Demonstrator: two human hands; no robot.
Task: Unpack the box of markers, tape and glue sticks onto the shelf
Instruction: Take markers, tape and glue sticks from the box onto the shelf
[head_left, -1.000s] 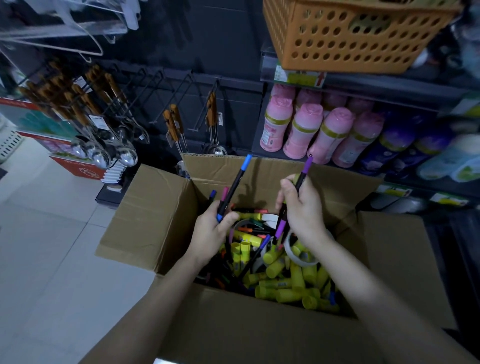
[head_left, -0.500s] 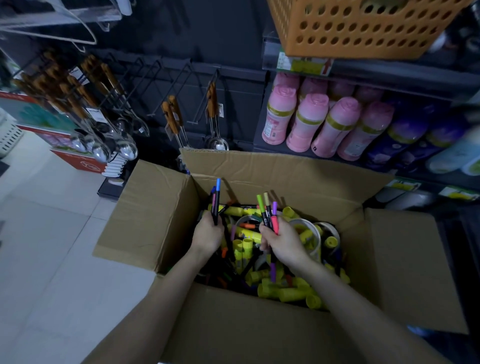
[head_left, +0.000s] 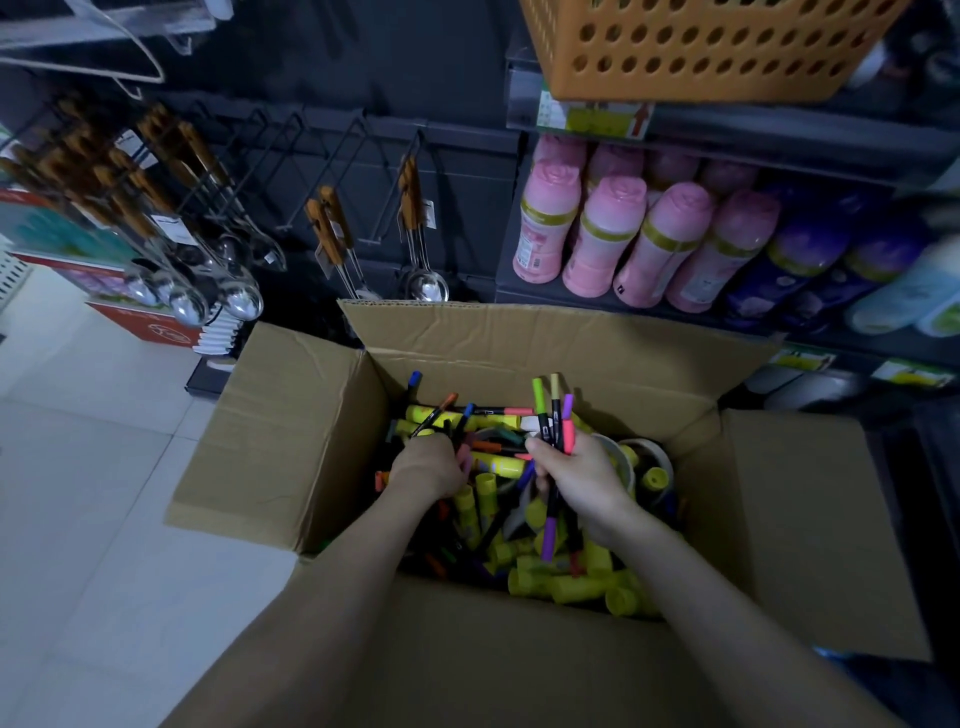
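So the cardboard box (head_left: 291, 415) sat open on the tiled floor (head_left: 78, 493), flaps folded out, pushed right up against the dark shelf (head_left: 779, 143) on the far side. Both hands were down inside it.

The right hand (head_left: 584, 478) had its grip clenched round a marker bunch (head_left: 554, 415). It was held roughly upright, with green, olive, purple and pink tips sticking out toward the far side and a purple cap hanging out on the near side of the fist.

The left hand (head_left: 427, 467) was at the left of the box. Its grip was curled round a couple of dark markers (head_left: 460, 423), whose orange and blue tips poked out past the knuckles.

Everything else was in the box. Yellow glue sticks (head_left: 576, 590) were heaped through the middle and along the near side, and loose markers (head_left: 498, 411) lay across the far end. Just right of the right hand were some pale rings, which I think were the tape rolls (head_left: 660, 454), but it was too dim to be sure.

On the shelf stood a row of pink bottles (head_left: 602, 234), with purple bottles (head_left: 800, 249) to their right. An orange basket (head_left: 701, 52) sat on the level above. Off to the far left, metal ladles (head_left: 239, 299) with wooden handles hung on hooks.
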